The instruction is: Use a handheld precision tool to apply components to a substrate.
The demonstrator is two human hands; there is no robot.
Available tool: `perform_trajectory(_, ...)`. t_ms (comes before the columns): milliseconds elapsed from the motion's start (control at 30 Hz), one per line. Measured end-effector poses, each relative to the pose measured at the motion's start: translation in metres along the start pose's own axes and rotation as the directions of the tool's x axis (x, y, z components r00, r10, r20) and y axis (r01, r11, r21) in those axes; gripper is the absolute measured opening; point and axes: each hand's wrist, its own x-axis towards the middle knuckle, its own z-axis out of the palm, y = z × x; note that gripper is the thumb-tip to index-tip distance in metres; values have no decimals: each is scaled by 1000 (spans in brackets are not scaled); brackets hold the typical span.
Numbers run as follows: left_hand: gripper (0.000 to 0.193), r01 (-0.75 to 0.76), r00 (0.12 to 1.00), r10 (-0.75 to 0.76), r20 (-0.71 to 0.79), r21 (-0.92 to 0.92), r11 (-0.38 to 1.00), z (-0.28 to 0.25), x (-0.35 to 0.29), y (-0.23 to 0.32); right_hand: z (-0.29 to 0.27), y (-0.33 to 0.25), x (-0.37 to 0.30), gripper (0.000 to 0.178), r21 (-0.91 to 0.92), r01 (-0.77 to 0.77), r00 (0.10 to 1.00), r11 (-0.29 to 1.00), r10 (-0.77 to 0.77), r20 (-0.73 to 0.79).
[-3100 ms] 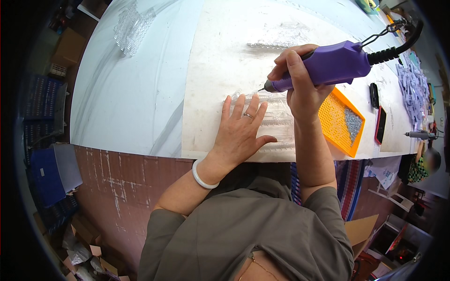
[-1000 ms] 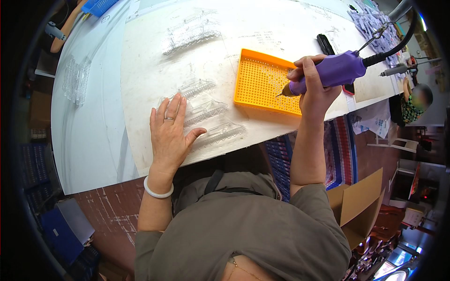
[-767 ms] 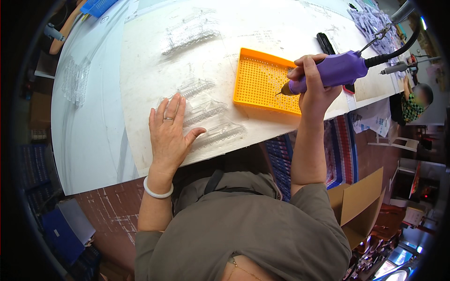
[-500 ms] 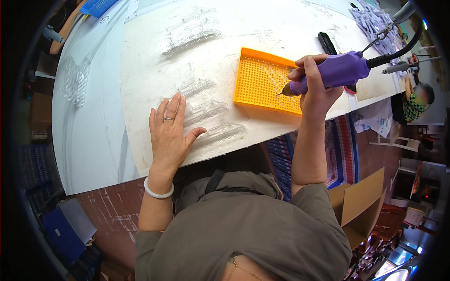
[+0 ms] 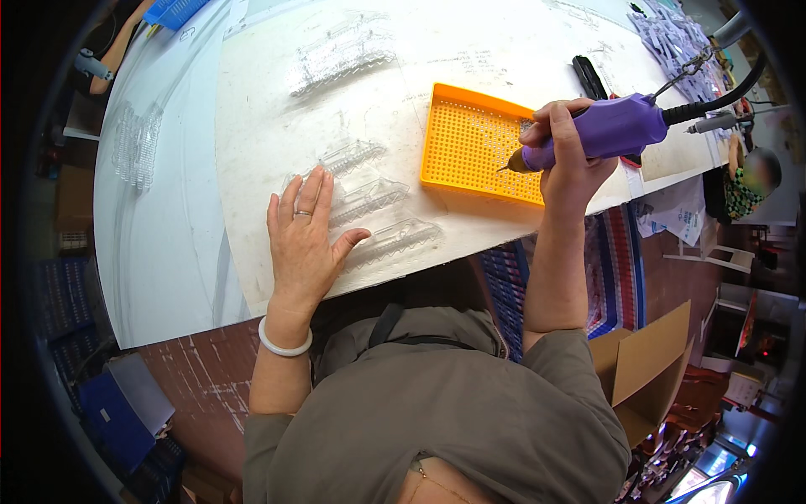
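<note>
Head view: the left hand [image 5: 304, 239] lies flat on the white table [image 5: 269, 126], fingers extended and grasping nothing, over the left ends of clear plastic strips with zigzag edges [image 5: 369, 200]. Its thumb points toward the nearest strip. The right hand [image 5: 574, 160] has its fingers wrapped around a purple handheld power driver with a dark tapered nose [image 5: 621, 126], whose thin tip appears over the perforated orange plastic tray [image 5: 474, 192]; whether tip and tray touch, I cannot tell.

The strips look light and loose, so uneven pressure from the left hand could let one slide or twist. A low tip could snag in the tray's holes and jolt it, scattering its contents. Drag from the thick black cable [image 5: 722, 97] might pull the driver off line.

Small grey metallic pieces [image 5: 527, 126] sit in the tray's far right corner, partly hidden by the right hand. A blue plastic basket [image 5: 172, 10] is cut off at the top edge, and a brown cardboard box [image 5: 651, 361] stands lower right; the contents of both are unclear.
</note>
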Motion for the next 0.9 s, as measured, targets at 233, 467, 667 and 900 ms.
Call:
perform_trajectory(233,86,19,998,-27,-54,-153,988,-6,1,-2,-3,2,4,6,25,3,1000,1000,-3,29)
perform_trajectory(467,82,6,996,-24,-86,-204,979,-10,-2,-12,9,-12,5,2,101,77,995,992,-83,52)
perform_trajectory(667,80,28,995,-43,-86,-176,984,-11,-7,-8,61,-34,12,5,295,148,962,944,-207,180)
perform_trajectory(900,84,63,979,-118,-163,-308,949,-8,-5,-1,167,-12,-11,2,496,2,889,868,-229,397)
